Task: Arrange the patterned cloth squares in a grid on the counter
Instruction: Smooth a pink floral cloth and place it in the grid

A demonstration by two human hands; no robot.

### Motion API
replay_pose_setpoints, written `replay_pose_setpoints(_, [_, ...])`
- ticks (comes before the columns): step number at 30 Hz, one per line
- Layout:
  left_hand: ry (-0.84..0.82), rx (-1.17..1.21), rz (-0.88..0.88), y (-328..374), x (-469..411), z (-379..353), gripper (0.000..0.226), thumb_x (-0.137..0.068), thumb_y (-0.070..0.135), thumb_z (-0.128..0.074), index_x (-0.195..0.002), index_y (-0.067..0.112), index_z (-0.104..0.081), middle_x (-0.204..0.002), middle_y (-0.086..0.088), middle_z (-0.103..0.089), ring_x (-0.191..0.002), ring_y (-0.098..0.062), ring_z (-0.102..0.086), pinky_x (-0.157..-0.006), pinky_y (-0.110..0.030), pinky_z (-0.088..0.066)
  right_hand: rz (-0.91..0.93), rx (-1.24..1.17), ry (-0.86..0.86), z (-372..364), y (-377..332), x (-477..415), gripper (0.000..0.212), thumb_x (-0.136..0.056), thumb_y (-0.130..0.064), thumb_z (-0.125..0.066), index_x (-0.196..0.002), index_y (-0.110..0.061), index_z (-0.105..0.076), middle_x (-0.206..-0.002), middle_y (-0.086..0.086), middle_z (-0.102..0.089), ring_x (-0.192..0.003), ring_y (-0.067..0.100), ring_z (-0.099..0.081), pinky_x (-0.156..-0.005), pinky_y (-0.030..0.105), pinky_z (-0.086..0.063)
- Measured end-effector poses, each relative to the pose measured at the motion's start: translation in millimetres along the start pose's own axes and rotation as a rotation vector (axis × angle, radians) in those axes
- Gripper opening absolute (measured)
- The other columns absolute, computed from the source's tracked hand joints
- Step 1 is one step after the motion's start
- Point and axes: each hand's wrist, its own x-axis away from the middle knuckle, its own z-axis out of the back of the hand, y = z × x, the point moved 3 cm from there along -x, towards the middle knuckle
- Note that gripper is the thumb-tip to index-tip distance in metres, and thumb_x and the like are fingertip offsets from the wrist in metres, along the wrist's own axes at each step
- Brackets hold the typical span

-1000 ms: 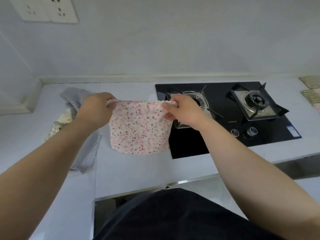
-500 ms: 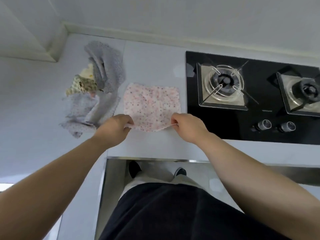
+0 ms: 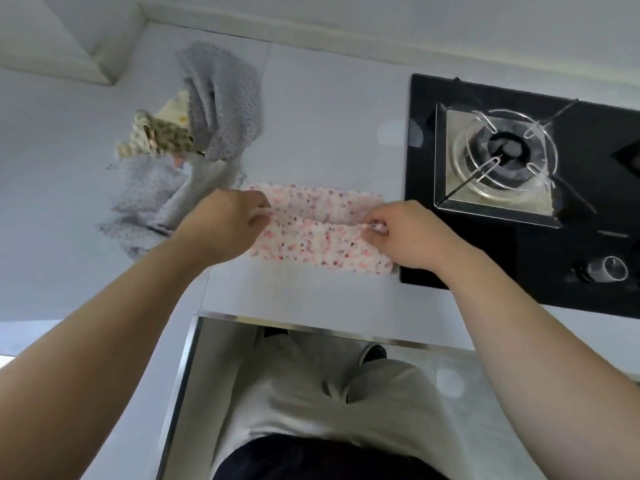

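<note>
A pink-flecked white cloth square (image 3: pixel 315 237) lies on the pale counter (image 3: pixel 311 133), partly folded over itself, just left of the hob. My left hand (image 3: pixel 225 226) pinches its left edge and my right hand (image 3: pixel 401 233) pinches its right edge, both near the fold line. A heap of other cloths (image 3: pixel 194 147) sits to the left: grey dotted pieces and a beige patterned one, crumpled together.
A black glass gas hob (image 3: pixel 519 202) with a burner (image 3: pixel 504 154) and a knob (image 3: pixel 609 270) borders the cloth on the right. The counter's steel front edge (image 3: pixel 311 323) runs just below the cloth. A wall corner ledge (image 3: pixel 86 39) stands at the back left.
The cloth went from hanging in the air to lying flat on the counter. Now both hands have carried its near edge up and over, folding it in half.
</note>
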Motion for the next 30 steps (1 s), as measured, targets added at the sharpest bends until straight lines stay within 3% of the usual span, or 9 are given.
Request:
replay_pose_setpoints(3, [0.130, -0.087, -0.056, -3.2, -31.5, -3.2, 0.013, -0.095, 0.023, -0.065, -0.091, 0.013, -0.071, -0.065, 0.000, -0.056, -0.064, -0.027, -0.056, -0.057, -0.028, -0.036, 0.074, 0.045, 0.168, 1.1, 9.7, -33.2, 0.022, -0.096, -0.033, -0.065, -0.114, -0.023, -0.073, -0.098, -0.005, -0.065, -0.094, 0.017, -0.060, -0.087, 0.034, -0.051])
replay_pose_setpoints(7, [0.172, -0.215, -0.050, -11.8, -56.0, -20.9, 0.015, -0.094, 0.023, -0.065, -0.102, 0.012, -0.071, -0.073, -0.001, -0.055, -0.073, -0.028, -0.057, -0.067, -0.029, -0.037, 0.091, 0.108, 0.253, -7.7, 22.0, -58.7, 0.026, -0.095, -0.036, -0.063, -0.120, -0.028, -0.069, -0.110, -0.003, -0.068, -0.100, 0.018, -0.059, -0.091, 0.041, -0.052])
replay_pose_setpoints(12, [0.343, -0.313, -0.068, -23.9, -54.0, -47.8, 0.040, -0.095, 0.020, -0.056, -0.133, 0.014, -0.060, -0.130, -0.016, -0.056, -0.112, -0.041, -0.058, -0.094, -0.042, -0.046, 0.107, 0.197, 0.420, -31.2, 25.3, -59.4, 0.036, -0.099, -0.038, -0.053, -0.132, -0.025, -0.061, -0.126, 0.010, -0.055, -0.126, 0.033, -0.045, -0.106, 0.048, -0.041])
replay_pose_setpoints(15, [0.390, -0.295, -0.109, -30.1, -52.5, -54.4, 0.036, -0.095, 0.017, -0.051, -0.130, 0.014, -0.062, -0.130, -0.015, -0.055, -0.113, -0.037, -0.057, -0.095, -0.039, -0.044, 0.086, 0.199, 0.461, -35.7, 25.8, -55.1, 0.032, -0.100, -0.039, -0.054, -0.127, -0.022, -0.059, -0.127, 0.009, -0.051, -0.125, 0.032, -0.044, -0.105, 0.049, -0.041])
replay_pose_setpoints(19, [0.411, -0.109, -0.070, -33.1, -49.4, -46.9, 0.017, -0.092, 0.015, -0.059, -0.108, 0.013, -0.065, -0.116, -0.013, -0.063, -0.107, -0.031, -0.058, -0.085, -0.033, -0.043, 0.111, 0.065, 0.568, -35.5, 20.3, -42.7, 0.026, -0.102, -0.035, -0.055, -0.120, -0.017, -0.059, -0.106, 0.004, -0.064, -0.099, 0.026, -0.059, -0.084, 0.037, -0.047])
replay_pose_setpoints(23, [0.392, -0.109, -0.078, -33.3, -49.1, -46.5, 0.012, -0.098, 0.015, -0.054, -0.109, 0.016, -0.056, -0.108, -0.010, -0.065, -0.089, -0.024, -0.053, -0.075, -0.032, -0.040, 0.127, -0.150, 0.639, -37.1, 25.2, -36.6, 0.011, -0.098, -0.033, -0.064, -0.103, -0.028, -0.057, -0.078, -0.007, -0.056, -0.066, 0.011, -0.050, -0.060, 0.024, -0.039])
replay_pose_setpoints(26, [0.341, -0.140, -0.092, -28.4, -51.7, -45.4, 0.024, -0.096, 0.015, -0.054, -0.120, 0.019, -0.056, -0.112, -0.005, -0.065, -0.096, -0.023, -0.055, -0.078, -0.030, -0.040, 0.151, -0.272, 0.653, -32.4, 31.1, -35.1, 0.021, -0.091, -0.028, -0.074, -0.107, -0.034, -0.062, -0.093, -0.007, -0.063, -0.073, 0.007, -0.055, -0.063, 0.010, -0.041])
replay_pose_setpoints(28, [0.291, -0.201, -0.098, -25.0, -50.8, -46.6, 0.034, -0.097, 0.016, -0.052, -0.129, 0.020, -0.058, -0.123, -0.005, -0.064, -0.108, -0.025, -0.058, -0.084, -0.030, -0.043, 0.168, -0.285, 0.640, -32.1, 31.6, -33.2, 0.029, -0.089, -0.025, -0.077, -0.115, -0.034, -0.067, -0.100, -0.005, -0.064, -0.076, 0.005, -0.056, -0.069, 0.009, -0.042])
replay_pose_setpoints(30, [0.292, -0.212, -0.101, -23.7, -49.5, -46.2, 0.033, -0.097, 0.017, -0.052, -0.128, 0.019, -0.062, -0.124, -0.006, -0.063, -0.105, -0.024, -0.058, -0.084, -0.029, -0.043, 0.162, -0.230, 0.625, -32.3, 31.0, -33.0, 0.031, -0.090, -0.026, -0.076, -0.120, -0.033, -0.070, -0.104, -0.007, -0.064, -0.081, 0.002, -0.058, -0.071, 0.003, -0.038])
